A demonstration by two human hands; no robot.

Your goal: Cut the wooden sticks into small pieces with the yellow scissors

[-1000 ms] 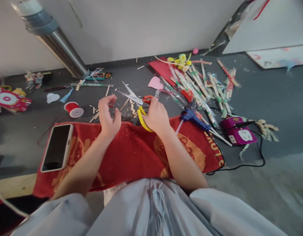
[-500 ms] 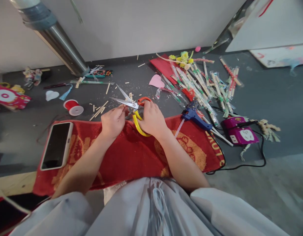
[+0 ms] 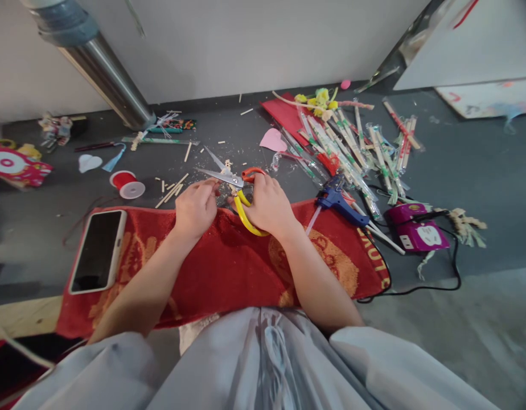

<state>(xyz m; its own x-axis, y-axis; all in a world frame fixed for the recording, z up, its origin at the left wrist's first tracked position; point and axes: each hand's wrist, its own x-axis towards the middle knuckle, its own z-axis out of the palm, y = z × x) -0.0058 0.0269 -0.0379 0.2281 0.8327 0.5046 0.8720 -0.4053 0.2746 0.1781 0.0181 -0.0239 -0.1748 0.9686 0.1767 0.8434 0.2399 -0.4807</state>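
Observation:
My right hand (image 3: 269, 206) grips a pair of scissors (image 3: 232, 179) with one orange and one yellow handle. Their blades are spread apart and point to the left, over the grey table. My left hand (image 3: 197, 209) is closed in a pinch beside the lower blade; whatever sits between its fingertips is too small or hidden to make out. Just beyond the blades lie short cut bits of wooden stick (image 3: 227, 165) and crumbs. Left of my left hand rest several thin wooden sticks (image 3: 172, 192). Both forearms cross a red towel (image 3: 229, 267).
A phone (image 3: 98, 250) lies on the towel's left end, near a spool of red ribbon (image 3: 127, 185). To the right are a blue glue gun (image 3: 342, 206), a purple power socket (image 3: 419, 228) with a black cable, and several wrapped chopsticks (image 3: 337, 142). A metal post (image 3: 113, 80) stands behind.
My right hand and the scissors have shifted slightly to the right. My left hand stays pinched in nearly the same spot.

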